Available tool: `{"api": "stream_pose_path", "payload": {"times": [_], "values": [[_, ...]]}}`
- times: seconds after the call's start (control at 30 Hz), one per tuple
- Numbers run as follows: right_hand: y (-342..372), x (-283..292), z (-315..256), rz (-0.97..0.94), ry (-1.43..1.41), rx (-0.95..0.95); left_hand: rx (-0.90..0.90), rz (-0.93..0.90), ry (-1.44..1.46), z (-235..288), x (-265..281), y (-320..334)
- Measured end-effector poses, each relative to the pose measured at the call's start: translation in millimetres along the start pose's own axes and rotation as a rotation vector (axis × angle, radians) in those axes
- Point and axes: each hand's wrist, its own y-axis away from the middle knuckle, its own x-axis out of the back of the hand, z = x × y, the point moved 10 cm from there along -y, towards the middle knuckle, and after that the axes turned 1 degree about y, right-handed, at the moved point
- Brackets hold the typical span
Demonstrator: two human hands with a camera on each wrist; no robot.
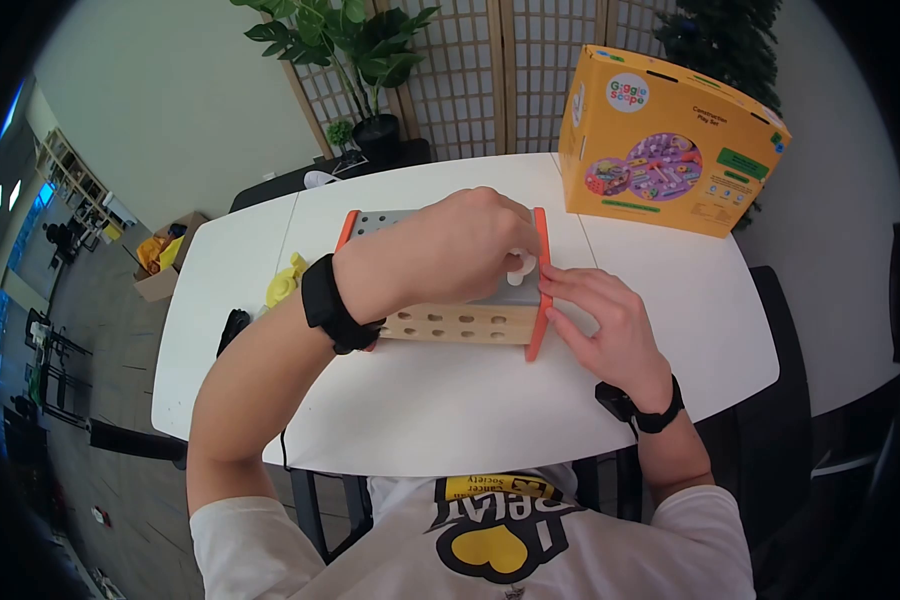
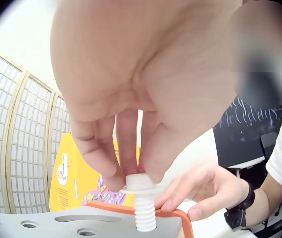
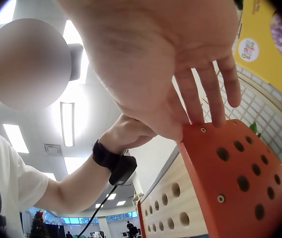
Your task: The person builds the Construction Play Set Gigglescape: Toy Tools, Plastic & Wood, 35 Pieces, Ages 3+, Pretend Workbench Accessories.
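Observation:
My left hand [image 1: 470, 245] reaches over a toy workbench and pinches a white plastic screw [image 2: 145, 213] by its head. Its threaded shaft points down, close over the grey perforated top [image 2: 47, 225], near the right end. My right hand [image 1: 605, 315] rests on the orange side panel [image 3: 240, 173] of the workbench, fingertips on its upper edge, fingers mostly straight. The wooden front board [image 1: 460, 325] has two rows of holes. In the head view my left forearm and hand cover much of the grey top.
A yellow construction play set box [image 1: 670, 140] stands at the back right of the white table [image 1: 420, 420]. Yellow toy pieces [image 1: 285, 285] lie left of the workbench, with a black object [image 1: 233, 330] nearby. A potted plant [image 1: 375, 135] is behind the table.

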Motion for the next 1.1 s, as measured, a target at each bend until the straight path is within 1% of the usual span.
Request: {"api": "stream_pose_path", "payload": {"times": [0.07,0.17,0.27,0.37,0.47,0.57,0.67,0.77,0.87,0.97,1.07,1.1], "values": [[-0.2,0.1,0.0,0.004,0.0,0.003,-0.085,-0.003,0.04,3.2,-2.1,0.5],[0.3,0.4,0.2,0.007,0.01,0.011,-0.082,0.086,0.093,3.4,5.6,0.6],[-0.5,0.1,0.5,0.009,-0.004,0.003,0.068,0.18,-0.028,-2.2,17.9,-0.2],[-3.7,1.6,-1.9,-0.02,0.02,0.021,0.265,-0.064,-0.178,-8.0,3.9,-2.6],[-11.2,2.8,-2.6,-0.101,0.012,0.018,0.218,-0.062,-0.159,-7.1,-2.4,-1.6],[-19.8,1.7,-2.3,-0.163,0.008,0.019,0.056,0.013,-0.014,-1.5,-0.6,0.9],[-25.9,0.7,1.1,-0.191,0.034,-0.005,-0.047,0.08,0.048,0.1,-0.3,2.7],[-27.6,-5.2,9.9,-0.257,0.009,-0.054,0.056,0.184,0.008,-2.3,9.0,4.2],[-29.2,-7.1,9.3,-0.29,0.077,-0.02,0.199,0.149,-0.145,-2.5,8.6,6.0],[-28.7,-8.9,9.9,-0.274,0.102,0.006,0.227,0.144,-0.217,-6.6,-1.5,5.2],[-29.6,-8.4,9.9,-0.279,0.091,-0.014,0.132,0.163,-0.027,-9.1,-3.5,5.3],[-29.7,-8.6,10.6,-0.284,0.084,-0.018,0.099,0.138,0.008,-10.8,-4.8,5.2]]}}
